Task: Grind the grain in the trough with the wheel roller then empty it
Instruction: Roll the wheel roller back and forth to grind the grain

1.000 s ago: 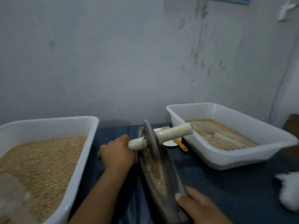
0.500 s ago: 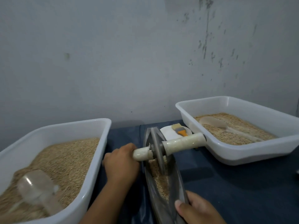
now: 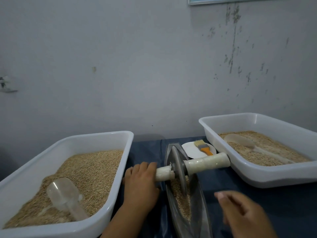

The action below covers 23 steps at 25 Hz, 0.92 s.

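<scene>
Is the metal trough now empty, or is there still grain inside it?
Not empty. Tan grain lies along the bottom of the trough, and the wheel roller stands in it.

The wall (image 3: 137, 66) is pale grey with dark spots at 1 o'clock. The two tubs (image 3: 96, 140) (image 3: 257, 117) are white. The grain (image 3: 89, 170) is light brown. The cloth (image 3: 257, 200) is dark blue. The wheel (image 3: 178, 169) and trough (image 3: 200, 200) are grey. The handle (image 3: 207, 161) is cream. The brush (image 3: 204, 146) is orange with pale yellow hair, on a white plate (image 3: 190, 150). The scoop (image 3: 65, 194) is see-through.
</scene>
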Available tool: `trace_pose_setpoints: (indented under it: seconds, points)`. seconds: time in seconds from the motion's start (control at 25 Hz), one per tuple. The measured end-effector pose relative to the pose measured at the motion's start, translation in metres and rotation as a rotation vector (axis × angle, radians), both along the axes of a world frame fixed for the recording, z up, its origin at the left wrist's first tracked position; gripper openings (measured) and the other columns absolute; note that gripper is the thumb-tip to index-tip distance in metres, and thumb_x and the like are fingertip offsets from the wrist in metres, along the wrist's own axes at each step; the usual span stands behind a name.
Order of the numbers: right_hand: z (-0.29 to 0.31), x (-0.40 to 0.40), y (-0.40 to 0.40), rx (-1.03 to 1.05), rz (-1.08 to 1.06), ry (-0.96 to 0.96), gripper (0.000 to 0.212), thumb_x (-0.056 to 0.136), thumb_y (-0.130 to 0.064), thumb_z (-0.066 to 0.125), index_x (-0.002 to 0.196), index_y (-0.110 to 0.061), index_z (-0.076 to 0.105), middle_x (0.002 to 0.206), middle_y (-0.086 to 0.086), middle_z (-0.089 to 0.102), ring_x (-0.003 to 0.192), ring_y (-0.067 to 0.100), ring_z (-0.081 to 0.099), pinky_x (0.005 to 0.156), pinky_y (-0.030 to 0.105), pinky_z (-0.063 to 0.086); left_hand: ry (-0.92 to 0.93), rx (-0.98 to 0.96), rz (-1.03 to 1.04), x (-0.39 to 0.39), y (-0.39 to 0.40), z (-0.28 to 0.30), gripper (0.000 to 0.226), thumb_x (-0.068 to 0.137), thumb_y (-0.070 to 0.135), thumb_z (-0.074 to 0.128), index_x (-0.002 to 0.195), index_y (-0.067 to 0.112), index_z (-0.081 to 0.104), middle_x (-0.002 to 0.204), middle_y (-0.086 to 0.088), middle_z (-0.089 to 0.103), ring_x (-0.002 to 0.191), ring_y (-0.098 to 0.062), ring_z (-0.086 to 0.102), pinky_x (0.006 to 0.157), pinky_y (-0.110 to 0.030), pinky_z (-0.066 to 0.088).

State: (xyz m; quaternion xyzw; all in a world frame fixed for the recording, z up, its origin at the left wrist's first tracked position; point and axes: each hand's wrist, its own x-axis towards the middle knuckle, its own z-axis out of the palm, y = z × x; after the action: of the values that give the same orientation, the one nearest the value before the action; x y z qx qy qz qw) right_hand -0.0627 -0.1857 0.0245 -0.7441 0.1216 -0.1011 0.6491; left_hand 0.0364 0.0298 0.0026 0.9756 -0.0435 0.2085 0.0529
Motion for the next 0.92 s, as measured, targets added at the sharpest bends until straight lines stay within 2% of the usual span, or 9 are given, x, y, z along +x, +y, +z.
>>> trace_pose_setpoints:
  seconds: [0.08, 0.12, 0.2, 0.28, 0.36, 0.4, 0.6, 0.8, 0.92]
  points:
    - [0.008, 0.012, -0.003, -0.038, -0.031, -0.09, 0.015, 0.091, -0.02, 0.065, 0.08, -0.019, 0.074, 0.051, -0.001, 0.063, 0.051, 0.009, 0.058, 0.059, 0.029, 0.041, 0.014, -0.224, -0.045, -0.015, 0.004, 0.0, 0.064, 0.082, 0.03, 0.061, 0.141, 0.032, 0.035, 0.14, 0.013, 0.036, 0.138, -0.014, 0.026, 0.115, -0.032, 0.019]
    - [0.011, 0.018, -0.003, -0.028, -0.024, -0.112, 0.016, 0.092, -0.019, 0.064, 0.08, -0.02, 0.073, 0.052, 0.002, 0.062, 0.053, 0.013, 0.058, 0.059, 0.03, 0.041, -0.047, -0.474, -0.051, -0.025, 0.005, 0.004, 0.058, 0.083, 0.024, 0.064, 0.137, 0.03, 0.042, 0.137, 0.011, 0.041, 0.135, -0.011, 0.033, 0.111, -0.025, 0.026]
    - [0.012, 0.029, -0.005, -0.007, -0.038, -0.141, 0.019, 0.094, -0.018, 0.061, 0.079, -0.021, 0.072, 0.054, 0.007, 0.061, 0.06, 0.021, 0.056, 0.061, 0.033, 0.042, -0.094, -1.082, -0.007, -0.045, -0.002, 0.019, 0.037, 0.085, 0.017, 0.067, 0.119, 0.028, 0.058, 0.117, 0.008, 0.059, 0.104, -0.002, 0.057, 0.082, -0.012, 0.043]
    - [0.006, 0.036, -0.007, 0.015, -0.06, -0.129, 0.021, 0.095, -0.016, 0.06, 0.079, -0.021, 0.072, 0.054, 0.008, 0.06, 0.059, 0.023, 0.054, 0.058, 0.033, 0.042, -0.003, -1.802, 0.01, -0.056, -0.015, 0.03, 0.02, 0.085, 0.015, 0.067, 0.105, 0.011, 0.067, 0.085, -0.003, 0.069, 0.065, -0.007, 0.065, 0.055, -0.015, 0.048]
    - [-0.001, 0.04, -0.01, 0.06, -0.064, -0.062, 0.021, 0.096, -0.015, 0.059, 0.081, -0.018, 0.073, 0.051, 0.007, 0.059, 0.051, 0.019, 0.051, 0.052, 0.032, 0.04, 0.226, -2.395, -0.044, -0.065, -0.026, 0.043, 0.034, 0.077, 0.023, 0.069, 0.099, -0.001, 0.064, 0.067, -0.012, 0.064, 0.044, -0.016, 0.059, 0.036, -0.021, 0.046]
    - [-0.005, 0.043, -0.013, 0.092, -0.071, -0.026, 0.02, 0.096, -0.015, 0.059, 0.082, -0.016, 0.073, 0.05, 0.006, 0.058, 0.047, 0.017, 0.049, 0.048, 0.03, 0.039, 0.27, -2.564, -0.047, -0.068, -0.027, 0.046, 0.043, 0.074, 0.029, 0.069, 0.101, -0.003, 0.06, 0.067, -0.012, 0.062, 0.041, -0.016, 0.057, 0.034, -0.02, 0.045]
    - [-0.005, 0.053, -0.022, 0.354, -0.081, 0.113, 0.011, 0.095, -0.02, 0.063, 0.095, -0.01, 0.068, 0.074, 0.013, 0.067, 0.048, 0.019, 0.052, 0.041, 0.026, 0.04, -0.027, -2.73, -0.036, -0.058, -0.005, 0.049, 0.059, 0.088, 0.052, 0.055, 0.123, 0.003, 0.048, 0.094, -0.009, 0.068, 0.043, -0.006, 0.059, 0.036, -0.012, 0.043]
    - [-0.013, 0.062, -0.023, 0.456, -0.076, 0.112, 0.01, 0.094, -0.024, 0.064, 0.1, -0.016, 0.063, 0.095, 0.014, 0.072, 0.068, 0.024, 0.064, 0.048, 0.028, 0.046, -0.357, -2.745, -0.026, -0.031, 0.007, 0.048, 0.029, 0.104, 0.033, 0.036, 0.099, 0.007, 0.047, 0.116, -0.022, 0.059, 0.079, -0.023, 0.072, 0.061, -0.021, 0.058]
    - [-0.018, 0.064, -0.022, 0.439, -0.066, 0.114, 0.011, 0.094, -0.026, 0.063, 0.101, -0.019, 0.063, 0.094, 0.011, 0.074, 0.076, 0.027, 0.067, 0.048, 0.029, 0.048, -0.407, -2.808, -0.081, -0.019, 0.02, 0.049, 0.04, 0.103, 0.034, 0.037, 0.117, -0.003, 0.041, 0.117, -0.023, 0.061, 0.083, -0.025, 0.073, 0.063, -0.022, 0.058]
